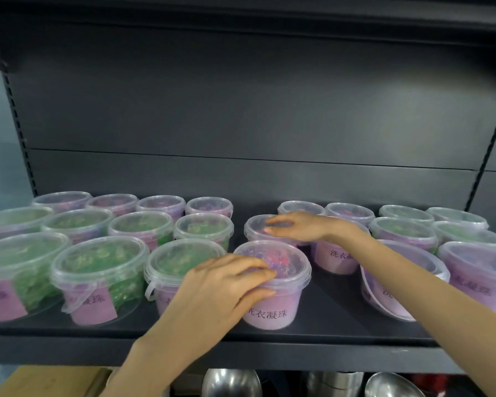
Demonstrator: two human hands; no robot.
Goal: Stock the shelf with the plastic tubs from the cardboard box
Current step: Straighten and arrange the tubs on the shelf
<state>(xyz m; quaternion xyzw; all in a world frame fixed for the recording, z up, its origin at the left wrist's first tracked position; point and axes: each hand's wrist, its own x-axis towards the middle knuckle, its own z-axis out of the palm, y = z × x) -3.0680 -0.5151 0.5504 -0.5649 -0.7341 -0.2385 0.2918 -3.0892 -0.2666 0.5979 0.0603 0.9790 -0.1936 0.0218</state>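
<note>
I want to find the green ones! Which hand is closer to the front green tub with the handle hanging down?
The left hand. It rests on a purple tub, two tubs right of that green tub. The right hand reaches farther back and right.

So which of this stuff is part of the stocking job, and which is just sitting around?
Part of the job:
- front tub under the left hand
- tub behind it under the right hand
- green tubs and purple tubs already placed
- shelf
- cardboard box

Sitting around:
- metal bowls on the level below
</note>
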